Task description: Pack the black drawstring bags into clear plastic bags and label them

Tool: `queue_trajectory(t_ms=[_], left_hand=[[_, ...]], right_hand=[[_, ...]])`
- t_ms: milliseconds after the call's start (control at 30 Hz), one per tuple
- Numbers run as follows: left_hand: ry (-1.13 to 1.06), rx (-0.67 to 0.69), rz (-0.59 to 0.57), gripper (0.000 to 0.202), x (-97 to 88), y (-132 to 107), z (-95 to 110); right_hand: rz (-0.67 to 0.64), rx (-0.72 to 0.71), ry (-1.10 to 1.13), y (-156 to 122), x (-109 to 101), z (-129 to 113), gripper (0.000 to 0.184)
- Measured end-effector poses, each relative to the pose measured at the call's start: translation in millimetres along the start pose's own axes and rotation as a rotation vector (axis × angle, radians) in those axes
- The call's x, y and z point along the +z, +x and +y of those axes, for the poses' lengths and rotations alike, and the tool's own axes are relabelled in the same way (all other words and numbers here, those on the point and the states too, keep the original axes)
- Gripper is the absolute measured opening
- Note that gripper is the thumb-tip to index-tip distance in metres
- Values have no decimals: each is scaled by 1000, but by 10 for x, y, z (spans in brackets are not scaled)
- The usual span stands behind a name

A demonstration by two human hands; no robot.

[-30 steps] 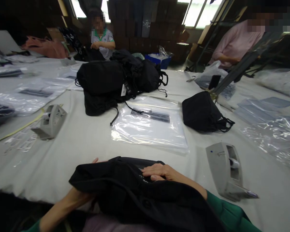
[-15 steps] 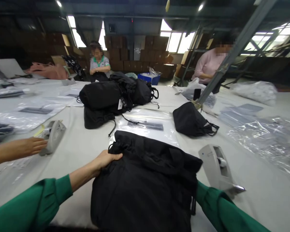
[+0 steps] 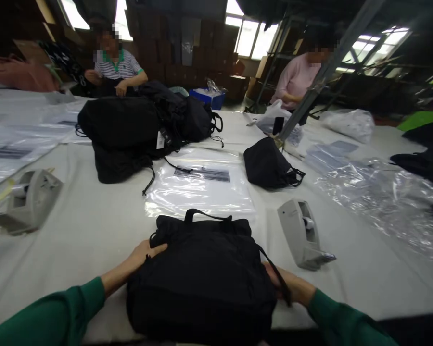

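A black fabric bag (image 3: 202, 283) lies at the near edge of the white table, with a looped handle at its top. At its upper left side, my left hand (image 3: 147, 252) grips it, thumb over the front and the other fingers out of sight. My right hand (image 3: 274, 277) holds the opposite side; a strap crosses in front of it and the bag hides its fingertips. Just beyond the bag is a stack of clear plastic bags (image 3: 202, 192) with dark printing.
Black bags (image 3: 119, 120) are piled back left, and another black bag (image 3: 265, 163) lies right of the plastic stack. Tape dispensers stand left (image 3: 39, 202) and right (image 3: 303, 233). A metal post (image 3: 321, 79) rises behind. Loose clear plastic (image 3: 378, 202) covers the right side. Two people work opposite.
The bag now sits lower, with its handle loop standing up. My right hand has come into sight at its right side. Another person's hand has left the left tape dispenser.
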State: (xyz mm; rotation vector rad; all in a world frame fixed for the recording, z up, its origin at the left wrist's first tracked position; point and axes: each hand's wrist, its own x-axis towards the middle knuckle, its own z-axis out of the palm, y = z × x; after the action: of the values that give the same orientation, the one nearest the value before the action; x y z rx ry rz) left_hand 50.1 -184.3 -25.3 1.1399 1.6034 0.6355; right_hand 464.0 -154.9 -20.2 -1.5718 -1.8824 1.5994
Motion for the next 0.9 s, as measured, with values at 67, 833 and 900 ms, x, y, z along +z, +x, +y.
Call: queue_trajectory(t_ms=[67, 833, 900], left_hand=[[66, 35, -36, 52, -154, 54, 12], [219, 98, 153, 52, -674, 206, -405], [221, 76, 145, 52, -762, 235, -461]], right_hand=[[14, 115, -138, -49, -271, -86, 50], [-231, -753, -341, 1683, 1200, -1727, 29], [-215, -753, -325, 1652, 1166, -1757, 29]])
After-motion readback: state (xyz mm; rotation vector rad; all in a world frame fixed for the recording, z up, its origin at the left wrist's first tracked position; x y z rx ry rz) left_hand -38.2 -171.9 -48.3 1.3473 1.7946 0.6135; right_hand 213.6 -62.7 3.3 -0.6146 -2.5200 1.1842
